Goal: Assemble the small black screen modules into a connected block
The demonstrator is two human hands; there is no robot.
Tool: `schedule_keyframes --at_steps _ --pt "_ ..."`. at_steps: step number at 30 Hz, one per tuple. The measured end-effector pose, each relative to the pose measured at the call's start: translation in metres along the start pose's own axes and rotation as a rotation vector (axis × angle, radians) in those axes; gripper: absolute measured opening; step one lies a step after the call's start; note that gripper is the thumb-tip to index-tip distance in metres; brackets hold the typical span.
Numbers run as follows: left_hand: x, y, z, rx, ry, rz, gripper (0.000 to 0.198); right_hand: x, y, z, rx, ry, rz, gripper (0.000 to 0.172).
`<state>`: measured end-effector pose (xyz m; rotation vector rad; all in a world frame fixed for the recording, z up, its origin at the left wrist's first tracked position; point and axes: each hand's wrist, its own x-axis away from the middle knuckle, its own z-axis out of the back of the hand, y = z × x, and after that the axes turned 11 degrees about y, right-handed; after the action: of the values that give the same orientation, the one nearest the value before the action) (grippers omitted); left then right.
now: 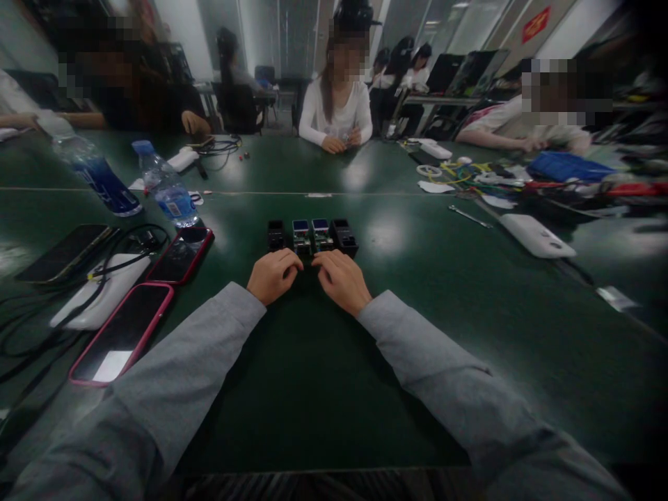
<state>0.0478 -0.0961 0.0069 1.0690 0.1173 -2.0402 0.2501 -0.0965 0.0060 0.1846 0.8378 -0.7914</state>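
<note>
Both hands are resting on the green tabletop (313,390), knuckles up, just in front of a short row of four small electronic parts. The left hand (274,275) is sitting at about seven o'clock from the row, the right hand (342,280) at about five o'clock, and the two are nearly touching each other. The fingers of both are curling down and inward toward the gap between them; whether they are pinching something small there or simply lying closed I cannot tell, since the knuckles are hiding the fingertips.

The row itself is lying at twelve o'clock from the hands: a black case (275,234) at the left end, two small circuit boards (312,235) with blue screens side by side in the middle, and a second black case (344,236) at the right end. The four pieces are standing close together, and the hands appear just short of touching them.

Judging by this layout, the boards and cases are lined up but appear not yet joined, so the fitting together looks mostly left to do.

At nine o'clock, pink-edged phones (125,334) and a water bottle (167,188) are lying well apart from the work. Other people are sitting across the tabletop at twelve o'clock.
</note>
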Motion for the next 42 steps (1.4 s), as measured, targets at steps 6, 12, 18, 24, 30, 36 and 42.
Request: schedule_keyframes --at_steps 6,12,18,24,30,36,42 --pt "0.0021 -0.0002 -0.0003 -0.160 -0.141 0.044 0.016 0.0015 0.0060 -0.0037 -0.015 -0.059 -0.038 0.024" --pt "-0.0003 0.0003 -0.0003 -0.195 -0.190 0.094 0.017 0.0024 0.0055 -0.0056 -0.038 -0.095 -0.044 0.026" --pt "-0.0017 -0.0027 -0.0023 -0.188 -0.160 0.094 0.018 0.0025 0.0052 -0.0046 -0.069 -0.115 -0.049 0.032" --pt "0.0000 -0.0067 -0.0049 -0.189 -0.094 0.092 0.018 0.0016 0.0051 -0.0050 -0.079 -0.122 -0.041 0.034" --pt "0.0006 -0.0073 -0.0054 -0.202 -0.092 0.118 0.017 0.0009 0.0045 -0.0048 -0.078 -0.116 -0.026 0.033" --pt "0.0014 -0.0083 -0.0073 -0.204 -0.078 0.107 0.017 0.0017 0.0042 -0.0056 -0.094 -0.112 -0.011 0.032" --pt "0.0008 -0.0079 -0.0068 -0.198 -0.087 0.102 0.018 0.0015 0.0041 -0.0044 -0.098 -0.129 -0.004 0.033"
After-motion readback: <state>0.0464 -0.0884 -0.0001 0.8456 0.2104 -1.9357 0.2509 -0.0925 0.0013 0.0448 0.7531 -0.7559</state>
